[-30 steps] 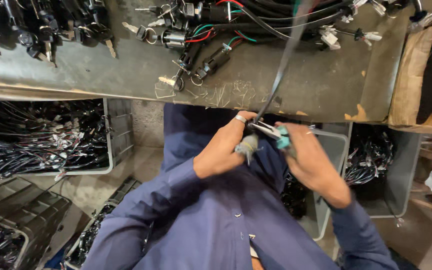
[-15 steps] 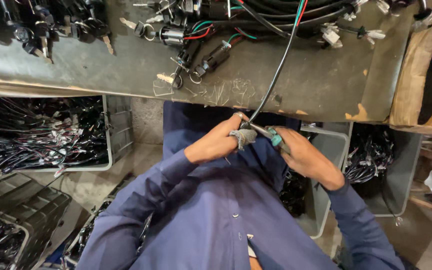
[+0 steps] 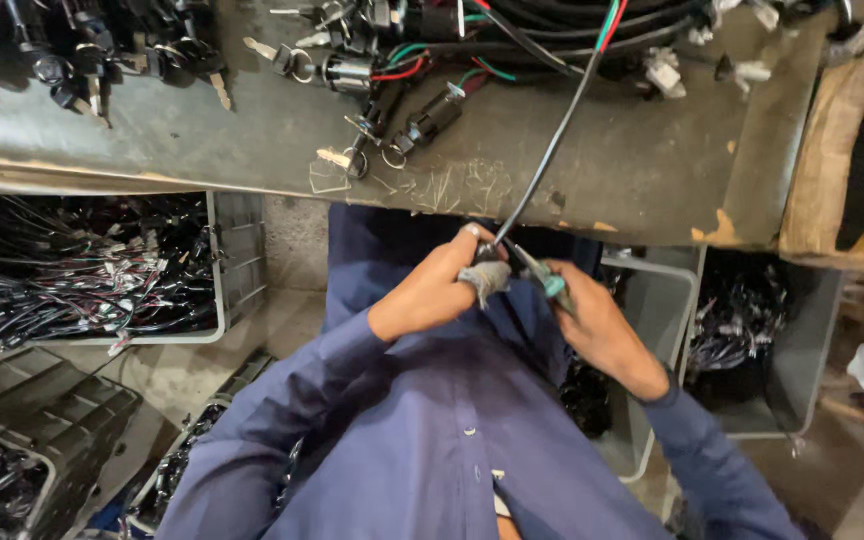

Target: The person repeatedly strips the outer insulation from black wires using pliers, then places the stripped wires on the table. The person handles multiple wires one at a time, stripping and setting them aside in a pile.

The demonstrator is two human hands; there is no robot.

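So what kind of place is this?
Probably a small workshop assembling wiring for key switches. The worn bench is piled with keyed switches and wires, and crates below hold bundled cables. The left hand and right hand work on one black cable.

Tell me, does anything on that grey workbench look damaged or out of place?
Yes. The workbench top is worn: its front edge is chipped to bare orange-brown patches, and pale scratches mark it near the key switches. The wires and keys lie in a loose tangle.

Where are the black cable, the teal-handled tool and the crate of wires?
black cable (image 3: 552,150), head view, mid-length over the bench
teal-handled tool (image 3: 553,287), head view, teal grip
crate (image 3: 220,290), head view, right wall
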